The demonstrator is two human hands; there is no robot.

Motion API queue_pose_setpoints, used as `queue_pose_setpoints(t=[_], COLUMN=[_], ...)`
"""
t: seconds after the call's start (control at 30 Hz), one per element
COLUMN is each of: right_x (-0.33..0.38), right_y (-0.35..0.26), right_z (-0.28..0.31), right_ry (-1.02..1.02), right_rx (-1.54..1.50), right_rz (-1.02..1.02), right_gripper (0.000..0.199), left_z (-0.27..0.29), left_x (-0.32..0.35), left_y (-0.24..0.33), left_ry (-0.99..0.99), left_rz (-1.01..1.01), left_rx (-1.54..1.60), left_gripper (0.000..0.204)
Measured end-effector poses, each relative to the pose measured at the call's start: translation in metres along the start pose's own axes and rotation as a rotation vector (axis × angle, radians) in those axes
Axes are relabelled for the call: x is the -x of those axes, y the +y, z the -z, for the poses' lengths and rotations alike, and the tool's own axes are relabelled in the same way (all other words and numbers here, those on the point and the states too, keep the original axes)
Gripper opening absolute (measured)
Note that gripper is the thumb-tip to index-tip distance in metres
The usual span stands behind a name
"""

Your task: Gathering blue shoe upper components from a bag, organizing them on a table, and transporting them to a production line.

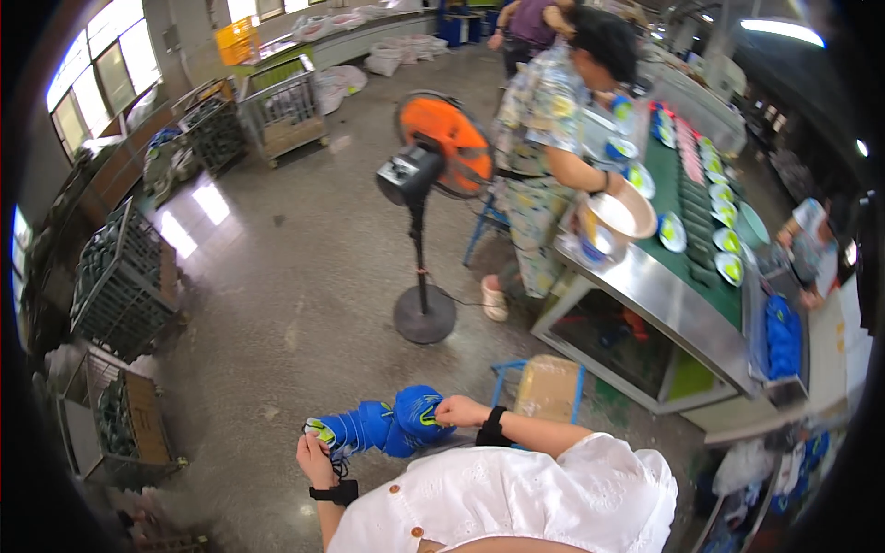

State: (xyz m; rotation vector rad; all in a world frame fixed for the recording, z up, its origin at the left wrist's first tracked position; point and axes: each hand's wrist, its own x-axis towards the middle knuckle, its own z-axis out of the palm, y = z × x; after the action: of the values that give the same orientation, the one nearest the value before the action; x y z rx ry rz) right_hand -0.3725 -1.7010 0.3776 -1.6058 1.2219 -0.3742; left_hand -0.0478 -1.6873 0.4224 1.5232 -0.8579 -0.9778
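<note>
A long bundle of blue shoe uppers [373,426], with yellow-green linings and thin pale strings across it, stretches between my two hands in front of my white shirt. At its left end, my left hand [318,458] is closed on a yellow-green edge. Dark cords dangle beside that wrist. My right hand [459,412] pinches the yellow-green edge of the rounded upper at the right end. Black bands circle both wrists.
A blue-framed stool [546,387] stands just beyond my right forearm. Ahead is an orange pedestal fan [446,143]. A co-worker [544,138] holds a basin [619,210] beside a green conveyor [687,249] carrying shoe parts. Wire carts [124,276] line the left side.
</note>
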Motion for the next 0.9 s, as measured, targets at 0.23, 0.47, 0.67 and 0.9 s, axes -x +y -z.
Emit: queue_pose_setpoints(t=[0.23, 0.47, 0.67, 0.9], right_x=[-0.224, -0.464, -0.655, -0.780], right_y=[-0.094, -0.121, -0.124, -0.084], right_z=[0.056, 0.088, 0.158, 0.263], right_ry=[-0.127, -0.125, -0.125, 0.051], right_rx=[0.159, 0.035, 0.480, 0.443], right_rz=[0.098, 0.045, 0.047, -0.104], right_gripper=[0.022, 0.021, 0.014, 0.026], left_z=[0.020, -0.004, -0.070, -0.218], left_x=[-0.167, -0.337, -0.544, -0.760], left_y=[0.056, 0.041, 0.078, 0.143], left_ry=[0.149, 0.275, -0.011, -0.482], left_rz=[-0.072, -0.023, -0.048, -0.158], left_rx=[-0.027, -0.017, -0.133, -0.160], left_gripper=[0.022, 0.023, 0.023, 0.024])
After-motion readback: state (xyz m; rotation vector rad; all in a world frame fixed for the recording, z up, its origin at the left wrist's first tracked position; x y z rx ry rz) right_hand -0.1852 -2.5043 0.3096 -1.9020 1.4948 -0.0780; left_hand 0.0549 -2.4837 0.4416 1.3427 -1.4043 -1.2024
